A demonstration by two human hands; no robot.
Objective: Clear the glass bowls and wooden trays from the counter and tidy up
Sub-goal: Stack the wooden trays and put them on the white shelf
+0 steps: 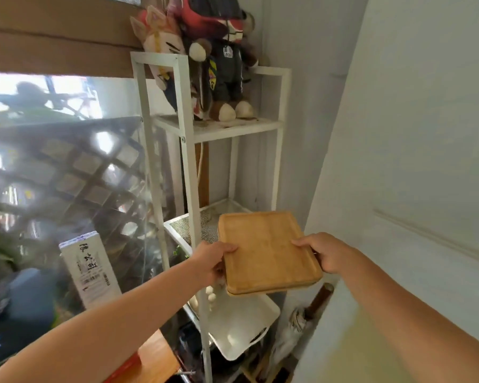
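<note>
I hold wooden trays, light brown with a raised rim, stacked flat in the air; a second edge shows under the top one. My left hand grips the left side and my right hand grips the right side. The stack hovers in front of the middle shelf of a white metal rack, just above and near its mesh surface. No glass bowls are in view.
Plush toys fill the rack's upper shelf. A white tray lies on a lower level. A folded umbrella leans by the white wall at the right. A window and a white carton are at the left.
</note>
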